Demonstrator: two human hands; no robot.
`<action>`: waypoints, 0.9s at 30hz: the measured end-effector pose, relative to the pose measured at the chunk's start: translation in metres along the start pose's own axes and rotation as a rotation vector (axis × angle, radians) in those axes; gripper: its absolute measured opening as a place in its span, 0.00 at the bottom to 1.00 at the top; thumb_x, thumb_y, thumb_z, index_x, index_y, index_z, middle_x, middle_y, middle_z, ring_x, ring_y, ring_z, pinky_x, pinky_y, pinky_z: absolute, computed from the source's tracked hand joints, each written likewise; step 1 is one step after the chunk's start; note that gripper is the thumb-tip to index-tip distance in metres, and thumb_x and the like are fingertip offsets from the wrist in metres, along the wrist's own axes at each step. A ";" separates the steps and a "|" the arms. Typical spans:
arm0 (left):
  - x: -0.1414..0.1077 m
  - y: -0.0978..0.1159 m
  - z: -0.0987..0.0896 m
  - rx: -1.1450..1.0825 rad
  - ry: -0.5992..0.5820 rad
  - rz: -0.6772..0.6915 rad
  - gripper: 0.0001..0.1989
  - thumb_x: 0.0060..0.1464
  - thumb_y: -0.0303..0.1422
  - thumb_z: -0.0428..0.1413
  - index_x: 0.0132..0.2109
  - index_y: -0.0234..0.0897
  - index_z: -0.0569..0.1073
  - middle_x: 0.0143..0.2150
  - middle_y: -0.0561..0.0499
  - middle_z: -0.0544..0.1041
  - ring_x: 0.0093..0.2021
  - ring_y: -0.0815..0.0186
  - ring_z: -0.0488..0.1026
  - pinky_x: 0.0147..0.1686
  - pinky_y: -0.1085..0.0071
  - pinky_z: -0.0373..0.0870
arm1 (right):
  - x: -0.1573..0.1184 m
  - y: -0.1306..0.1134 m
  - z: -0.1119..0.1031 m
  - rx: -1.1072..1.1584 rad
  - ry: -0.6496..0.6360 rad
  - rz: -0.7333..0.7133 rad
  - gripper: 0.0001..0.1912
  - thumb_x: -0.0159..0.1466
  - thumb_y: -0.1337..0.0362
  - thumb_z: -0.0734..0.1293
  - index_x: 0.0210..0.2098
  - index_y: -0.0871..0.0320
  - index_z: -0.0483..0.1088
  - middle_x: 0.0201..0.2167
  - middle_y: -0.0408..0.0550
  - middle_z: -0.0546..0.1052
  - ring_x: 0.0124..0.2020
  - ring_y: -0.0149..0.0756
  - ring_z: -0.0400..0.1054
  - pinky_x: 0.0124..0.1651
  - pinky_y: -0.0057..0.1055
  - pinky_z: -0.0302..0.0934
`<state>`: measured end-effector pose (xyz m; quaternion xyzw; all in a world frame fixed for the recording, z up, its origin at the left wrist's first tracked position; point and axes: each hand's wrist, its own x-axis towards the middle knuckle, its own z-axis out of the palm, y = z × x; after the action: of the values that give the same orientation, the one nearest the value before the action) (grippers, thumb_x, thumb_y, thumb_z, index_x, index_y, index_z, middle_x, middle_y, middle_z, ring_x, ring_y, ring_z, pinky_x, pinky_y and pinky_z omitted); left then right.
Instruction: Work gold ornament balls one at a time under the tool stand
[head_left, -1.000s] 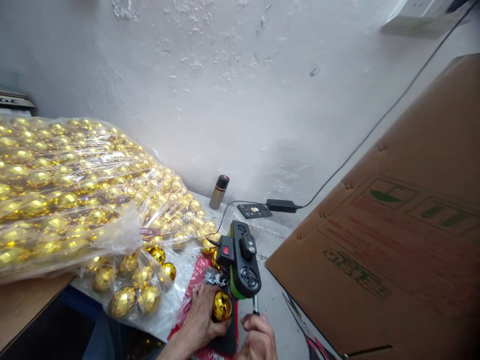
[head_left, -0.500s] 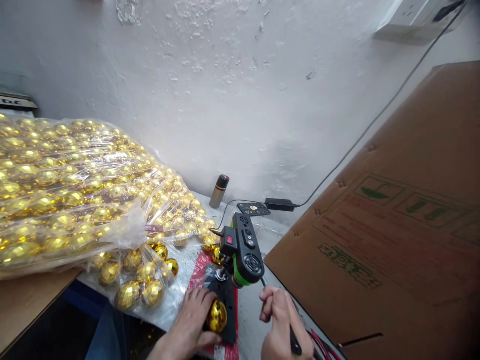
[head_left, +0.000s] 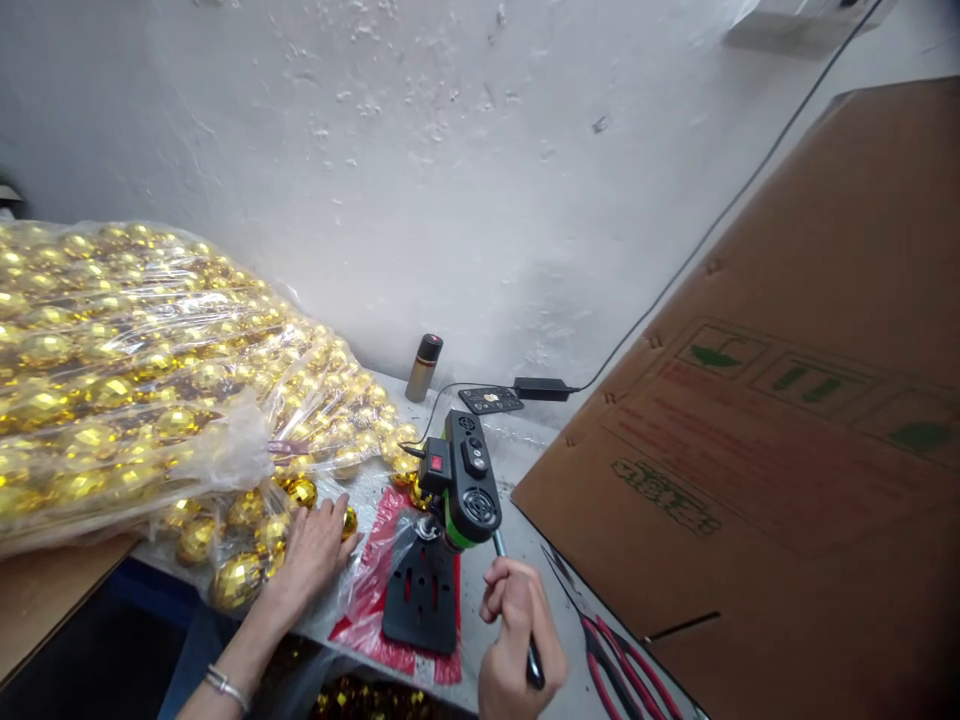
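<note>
My left hand (head_left: pixel 315 545) reaches over the loose gold mirrored balls with its fingers spread. One gold ball (head_left: pixel 349 521) shows between its fingers and thumb; whether they touch it is unclear. My right hand (head_left: pixel 521 635) is closed around the lever handle (head_left: pixel 535 664) of a small black and green bench drill press (head_left: pixel 472 480). The lever's metal rod runs up to the machine head. Nothing lies on the slotted black base plate (head_left: pixel 422 600), which rests on red plastic wrapping (head_left: pixel 360 625).
A big clear bag of gold balls (head_left: pixel 150 370) fills the left side. Scissors with red and black handles (head_left: pixel 619 660) lie right of my right hand, beside a large cardboard box (head_left: pixel 750 400). Behind the machine are a spray can (head_left: pixel 424 368), a phone (head_left: pixel 490 400) and a power adapter (head_left: pixel 541 389).
My left hand has moved left from the base plate to the loose balls. The gold ball it held at the plate is gone from there. My right hand stays on the lever.
</note>
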<state>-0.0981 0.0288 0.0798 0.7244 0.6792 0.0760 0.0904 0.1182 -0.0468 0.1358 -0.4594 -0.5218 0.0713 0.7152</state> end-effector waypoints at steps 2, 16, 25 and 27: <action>0.000 0.006 0.007 -0.216 0.056 0.018 0.25 0.68 0.39 0.52 0.66 0.31 0.72 0.61 0.30 0.81 0.63 0.40 0.78 0.64 0.45 0.68 | 0.002 -0.005 0.003 0.010 0.017 -0.002 0.19 0.78 0.60 0.62 0.30 0.56 0.70 0.25 0.41 0.70 0.22 0.29 0.61 0.28 0.29 0.57; -0.015 0.048 0.057 -1.106 0.037 0.054 0.29 0.51 0.41 0.64 0.59 0.39 0.72 0.56 0.42 0.81 0.57 0.50 0.79 0.58 0.54 0.76 | 0.026 -0.030 0.008 -0.011 -0.034 -0.077 0.22 0.78 0.66 0.59 0.26 0.55 0.65 0.23 0.39 0.67 0.25 0.29 0.64 0.30 0.27 0.57; -0.024 0.049 0.053 -0.906 -0.029 0.164 0.28 0.51 0.37 0.64 0.60 0.40 0.75 0.58 0.41 0.81 0.59 0.47 0.79 0.62 0.49 0.75 | 0.021 -0.027 0.005 -0.022 -0.056 -0.042 0.20 0.79 0.65 0.59 0.29 0.55 0.68 0.24 0.39 0.65 0.27 0.31 0.65 0.32 0.29 0.59; -0.024 0.050 0.054 -0.876 -0.074 0.198 0.30 0.52 0.37 0.65 0.62 0.40 0.74 0.61 0.39 0.81 0.61 0.46 0.79 0.63 0.48 0.75 | 0.020 -0.026 0.004 -0.017 -0.055 -0.046 0.20 0.78 0.65 0.59 0.29 0.54 0.68 0.24 0.39 0.65 0.28 0.32 0.65 0.32 0.29 0.59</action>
<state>-0.0385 0.0005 0.0391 0.6815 0.5068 0.3386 0.4051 0.1136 -0.0476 0.1690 -0.4513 -0.5521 0.0631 0.6982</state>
